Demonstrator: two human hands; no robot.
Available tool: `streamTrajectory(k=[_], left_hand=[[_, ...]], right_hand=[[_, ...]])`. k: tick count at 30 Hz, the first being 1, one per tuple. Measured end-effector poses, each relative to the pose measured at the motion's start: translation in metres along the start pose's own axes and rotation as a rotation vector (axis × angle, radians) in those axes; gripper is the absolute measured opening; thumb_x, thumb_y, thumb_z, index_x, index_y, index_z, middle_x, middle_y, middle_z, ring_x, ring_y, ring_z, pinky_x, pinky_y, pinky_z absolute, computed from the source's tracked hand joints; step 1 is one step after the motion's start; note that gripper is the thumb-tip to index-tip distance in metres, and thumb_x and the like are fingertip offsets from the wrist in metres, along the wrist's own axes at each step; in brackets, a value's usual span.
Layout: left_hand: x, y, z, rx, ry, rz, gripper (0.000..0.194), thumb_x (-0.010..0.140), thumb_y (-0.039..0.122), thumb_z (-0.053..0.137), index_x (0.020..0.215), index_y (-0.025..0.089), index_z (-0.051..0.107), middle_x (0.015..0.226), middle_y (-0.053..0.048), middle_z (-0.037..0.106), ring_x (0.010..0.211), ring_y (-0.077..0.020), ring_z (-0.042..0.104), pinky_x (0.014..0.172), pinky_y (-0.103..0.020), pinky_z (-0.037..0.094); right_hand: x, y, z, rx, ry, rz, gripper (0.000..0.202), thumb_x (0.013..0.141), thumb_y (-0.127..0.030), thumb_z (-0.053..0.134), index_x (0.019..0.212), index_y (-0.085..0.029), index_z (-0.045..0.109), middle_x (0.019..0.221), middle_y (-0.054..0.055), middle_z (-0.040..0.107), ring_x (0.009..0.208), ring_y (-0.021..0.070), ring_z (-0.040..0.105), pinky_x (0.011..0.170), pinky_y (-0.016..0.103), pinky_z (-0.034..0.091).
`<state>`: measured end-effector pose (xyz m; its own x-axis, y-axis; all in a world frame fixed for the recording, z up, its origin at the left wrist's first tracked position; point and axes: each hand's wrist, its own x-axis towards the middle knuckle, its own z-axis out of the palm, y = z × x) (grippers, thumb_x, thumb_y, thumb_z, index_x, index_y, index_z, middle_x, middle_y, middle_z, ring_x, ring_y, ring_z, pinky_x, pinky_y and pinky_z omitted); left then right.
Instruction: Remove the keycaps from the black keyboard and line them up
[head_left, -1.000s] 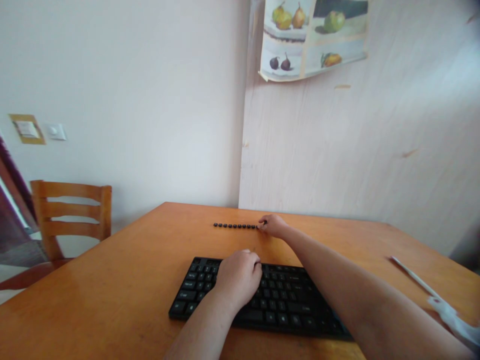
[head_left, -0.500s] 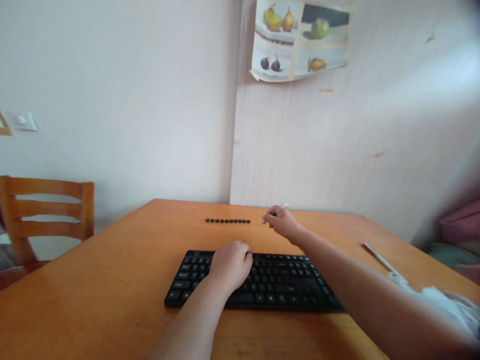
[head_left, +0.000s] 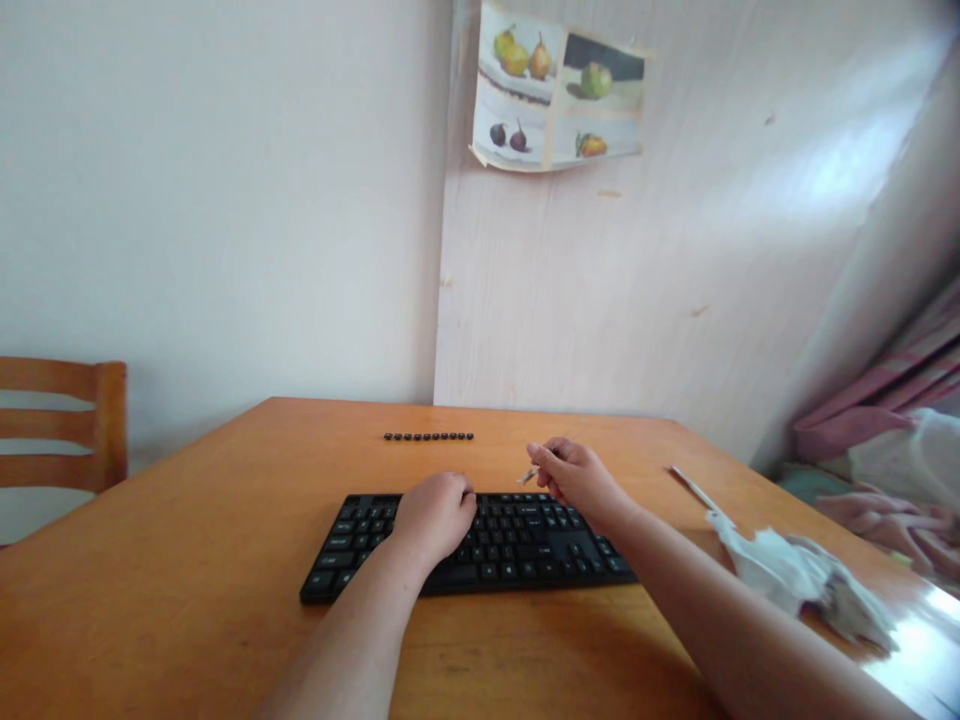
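Note:
A black keyboard [head_left: 525, 545] lies on the wooden table in front of me. My left hand [head_left: 435, 515] rests on its left half, with fingers curled and their tips hidden, so I cannot make out what they hold. Over the keyboard's upper right edge, my right hand [head_left: 577, 480] pinches a thin pale tool [head_left: 527, 475] whose tip points down and left. Most of that tool is hidden in the fingers. Behind the keyboard, several small black keycaps [head_left: 428, 437] stand in a straight row, apart from both hands.
Right of my right arm lie a thin white stick [head_left: 694, 488] and a crumpled white plastic bag [head_left: 787, 570] on the table [head_left: 187, 560]. A wooden chair [head_left: 105, 425] stands at the left. The wall with fruit pictures [head_left: 559, 95] rises behind the table; pinkish fabric [head_left: 862, 430] is at far right.
My right hand has come back from beside the keycap row to the keyboard's upper edge, still pinching the pale tool. My left hand stays on the keyboard. The view has turned right.

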<state>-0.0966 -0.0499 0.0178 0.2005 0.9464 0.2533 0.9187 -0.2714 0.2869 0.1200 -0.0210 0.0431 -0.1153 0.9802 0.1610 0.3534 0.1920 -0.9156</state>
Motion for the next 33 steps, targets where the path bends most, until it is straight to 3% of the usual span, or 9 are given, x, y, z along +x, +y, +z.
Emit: streamTrajectory(k=[7, 18, 33], left_hand=[[0.001, 0.000, 0.002, 0.023, -0.003, -0.009, 0.030, 0.090, 0.035, 0.042, 0.091, 0.024, 0.070, 0.093, -0.006, 0.070, 0.092, -0.0218, 0.063, 0.074, -0.030, 0.044], [0.001, 0.001, 0.002, 0.029, 0.020, -0.003, 0.029, 0.089, 0.034, 0.042, 0.089, 0.024, 0.069, 0.091, -0.006, 0.070, 0.088, -0.0217, 0.063, 0.071, -0.030, 0.043], [0.000, 0.001, 0.006, 0.035, 0.026, -0.009, 0.028, 0.088, 0.034, 0.044, 0.087, 0.024, 0.070, 0.089, -0.006, 0.070, 0.088, -0.0219, 0.063, 0.072, -0.031, 0.045]], right_hand=[[0.000, 0.018, 0.024, -0.175, 0.022, -0.101, 0.041, 0.085, -0.059, 0.048, 0.075, -0.019, 0.052, 0.056, 0.000, 0.059, 0.044, 0.0106, 0.048, 0.043, 0.022, 0.033], [-0.001, 0.016, 0.030, -0.361, 0.070, -0.227, 0.035, 0.088, -0.049, 0.048, 0.069, -0.020, 0.052, 0.055, 0.000, 0.058, 0.054, 0.0143, 0.053, 0.052, 0.025, 0.033], [0.003, 0.017, 0.043, -0.573, 0.082, -0.262, 0.025, 0.088, -0.035, 0.048, 0.068, -0.021, 0.045, 0.058, 0.001, 0.056, 0.057, 0.0155, 0.052, 0.055, 0.025, 0.029]])
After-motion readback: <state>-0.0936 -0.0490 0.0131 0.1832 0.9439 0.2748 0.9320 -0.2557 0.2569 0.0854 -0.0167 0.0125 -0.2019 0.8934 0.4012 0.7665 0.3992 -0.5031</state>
